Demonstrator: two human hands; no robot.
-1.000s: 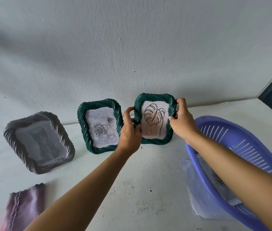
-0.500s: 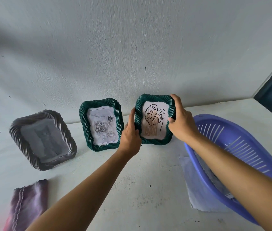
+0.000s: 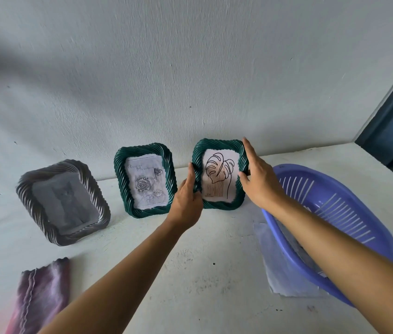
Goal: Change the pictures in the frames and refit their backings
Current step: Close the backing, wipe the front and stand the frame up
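Leaf frame (image 3: 218, 175) stands upright at the back of the table (image 3: 202, 273), close to the wall (image 3: 190, 80), between both hands. Rim is dark green with twisted rope-like ribbing and rounded corners; inside it, a white sheet carries a black line drawing of a split leaf over thin brown vertical stripes. Sheet edges look slightly ragged against the rim. Left hand (image 3: 187, 197) grips the frame's left edge, thumb up along the rim, fingers curled at the lower left corner. Right hand (image 3: 260, 180) lies against the right edge with fingers straight, forefinger reaching the top right corner, thumb on the rim's front; it is loose, not clasping. Just left stands the rose frame (image 3: 146, 183), same green rim, apart from the leaf frame. Further left a grey frame (image 3: 62, 201) leans back, its picture blurred, perhaps a cat. Backings and stands of all three are hidden; whether the leaf frame touches the wall cannot be told. Right forearm covers part of the basket (image 3: 349, 208), which sits on paper (image 3: 279, 268); its contents are hard to make out. Cloth (image 3: 42, 292) is cut off by the lower edge.
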